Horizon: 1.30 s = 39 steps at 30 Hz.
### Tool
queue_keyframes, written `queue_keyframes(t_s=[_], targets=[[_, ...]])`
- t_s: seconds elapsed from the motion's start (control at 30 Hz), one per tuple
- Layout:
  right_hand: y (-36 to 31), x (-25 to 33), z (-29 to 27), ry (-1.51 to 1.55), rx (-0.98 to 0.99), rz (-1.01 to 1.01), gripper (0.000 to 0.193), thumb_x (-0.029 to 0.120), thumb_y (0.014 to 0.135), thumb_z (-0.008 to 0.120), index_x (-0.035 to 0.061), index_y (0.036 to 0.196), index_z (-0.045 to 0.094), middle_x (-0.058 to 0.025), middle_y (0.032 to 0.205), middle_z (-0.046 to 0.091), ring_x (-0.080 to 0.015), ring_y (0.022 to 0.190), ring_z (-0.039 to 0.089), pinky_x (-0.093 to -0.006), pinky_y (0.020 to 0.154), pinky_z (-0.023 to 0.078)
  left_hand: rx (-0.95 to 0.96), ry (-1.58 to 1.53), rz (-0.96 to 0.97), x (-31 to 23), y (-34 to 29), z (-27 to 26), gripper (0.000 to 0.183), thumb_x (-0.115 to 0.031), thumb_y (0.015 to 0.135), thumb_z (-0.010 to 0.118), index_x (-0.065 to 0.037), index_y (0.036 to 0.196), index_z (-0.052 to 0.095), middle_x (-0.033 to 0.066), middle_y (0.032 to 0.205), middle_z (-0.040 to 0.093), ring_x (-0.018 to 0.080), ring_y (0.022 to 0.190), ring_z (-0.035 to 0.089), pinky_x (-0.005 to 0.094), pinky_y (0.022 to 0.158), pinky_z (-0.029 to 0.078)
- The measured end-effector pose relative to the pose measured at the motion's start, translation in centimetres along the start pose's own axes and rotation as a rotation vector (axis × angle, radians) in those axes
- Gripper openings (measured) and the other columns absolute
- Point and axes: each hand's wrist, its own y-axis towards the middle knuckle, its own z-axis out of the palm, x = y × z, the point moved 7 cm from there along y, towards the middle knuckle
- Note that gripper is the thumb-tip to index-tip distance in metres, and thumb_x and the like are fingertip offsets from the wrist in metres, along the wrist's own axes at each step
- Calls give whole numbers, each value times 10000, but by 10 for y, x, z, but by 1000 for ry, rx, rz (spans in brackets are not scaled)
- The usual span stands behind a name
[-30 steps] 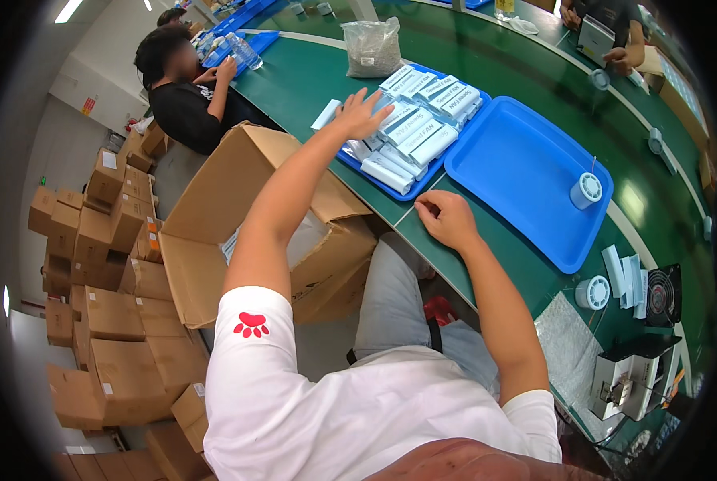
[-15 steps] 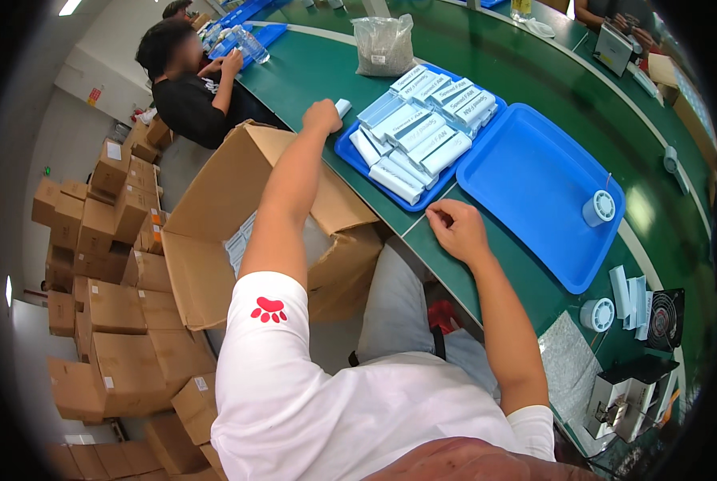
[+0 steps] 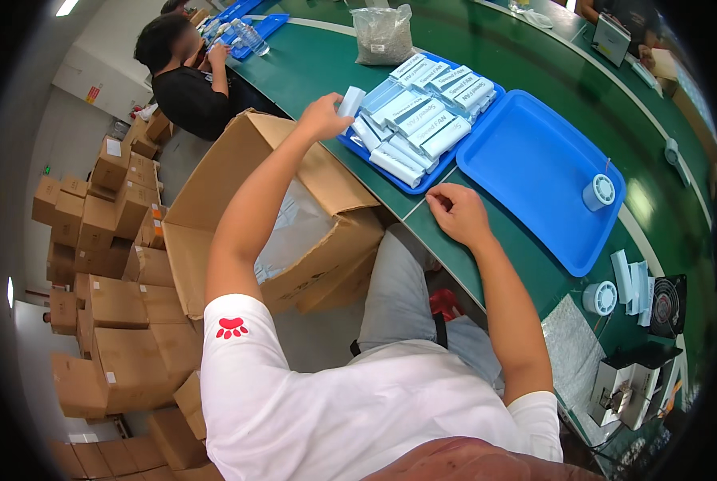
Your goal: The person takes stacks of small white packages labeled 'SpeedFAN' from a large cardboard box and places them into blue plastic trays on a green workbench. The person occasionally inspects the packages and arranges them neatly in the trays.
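My left hand (image 3: 322,119) grips a small white-and-pale-blue carton (image 3: 351,102) at the left edge of a blue tray (image 3: 413,191). Several similar cartons (image 3: 423,120) lie piled in that tray, some overlapping at angles. On the green table's near edge, just right of the filled tray's near corner, rests my right hand (image 3: 460,213). Its fingers are curled into a loose fist, with nothing showing in them. Below my left forearm stands an open cardboard box (image 3: 190,264), with pale plastic lining and some light pieces inside.
A second blue tray (image 3: 527,176) holds a small round white-blue fan (image 3: 599,192). Another such fan (image 3: 600,298), flat pale pieces (image 3: 633,280) and a black square fan (image 3: 667,306) lie to the right. A bag of granules (image 3: 382,36) stands behind; a co-worker (image 3: 184,96) sits far left.
My left hand has shifted slightly right and nearer, bringing the carton up to the filled tray's left edge and tilting it. My right hand stays in place on the table edge.
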Motion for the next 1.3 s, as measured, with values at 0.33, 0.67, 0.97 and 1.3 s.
queue_keyframes(t_s=[0.33,0.67,0.97,1.3], targets=[[-2,-1,0,-32,24,-26,93,136,855,712,58,893,745,-94,779,694,-244,693,673,-369,644,532,-209,-27,147,-95,44,-2,750,-394,780,823,-91,1415,566,157,1123,739,329,1022,715,416,902,554],[-3,-6,0,-19,11,-48,94,151,862,714,64,880,742,-96,783,698,-254,695,678,-377,642,532,-137,-234,73,-111,77,9,798,-409,765,857,-112,1439,550,106,1106,736,266,1003,710,385,887,548],[1,0,3,0,0,-31,116,155,863,720,56,917,750,-118,816,715,-270,692,683,-375,651,539,-61,-125,243,-84,31,12,602,-363,791,855,-139,1320,675,105,1099,747,280,978,715,389,871,569],[-3,6,5,-33,-4,-76,91,96,878,732,16,920,738,-133,820,711,-231,666,673,-330,643,534,-718,-374,520,10,-86,-129,181,-122,896,756,-68,1068,748,76,1027,751,180,862,712,312,792,565]])
